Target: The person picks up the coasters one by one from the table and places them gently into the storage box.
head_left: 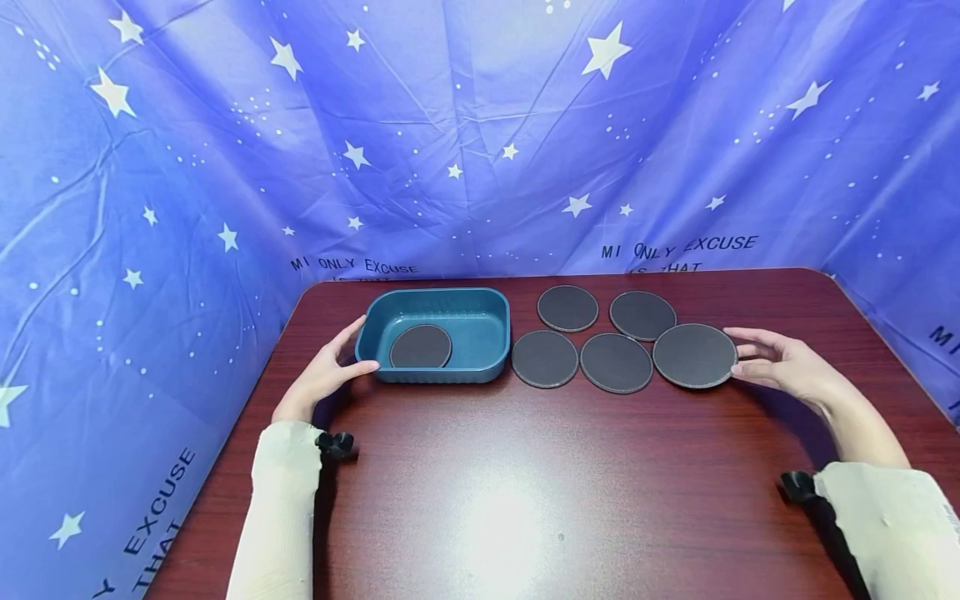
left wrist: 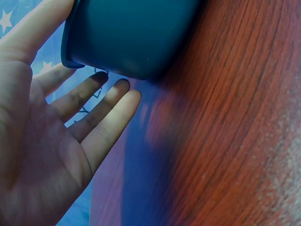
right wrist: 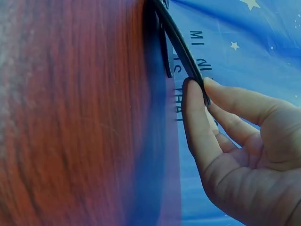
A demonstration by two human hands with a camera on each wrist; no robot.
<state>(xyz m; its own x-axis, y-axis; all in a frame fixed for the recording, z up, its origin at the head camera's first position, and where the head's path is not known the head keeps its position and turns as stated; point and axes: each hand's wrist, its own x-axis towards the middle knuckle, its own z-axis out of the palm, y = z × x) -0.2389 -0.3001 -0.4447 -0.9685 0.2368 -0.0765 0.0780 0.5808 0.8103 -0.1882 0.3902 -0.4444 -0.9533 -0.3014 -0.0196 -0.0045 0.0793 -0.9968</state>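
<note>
A teal rectangular container with rounded corners stands at the back left of the table, and one dark round coaster lies inside it. My left hand holds the container's left front corner, thumb on the front rim and index finger along the left side. In the left wrist view the other fingers of that hand spread below the container's edge. At the right, my right hand pinches the edge of another dark coaster. The right wrist view shows this coaster edge-on, tilted, between thumb and fingers.
Several more dark coasters lie between the container and my right hand, among them a near-left coaster and a back-right coaster. A dark red wooden table carries everything. Behind it hangs a blue star-patterned cloth.
</note>
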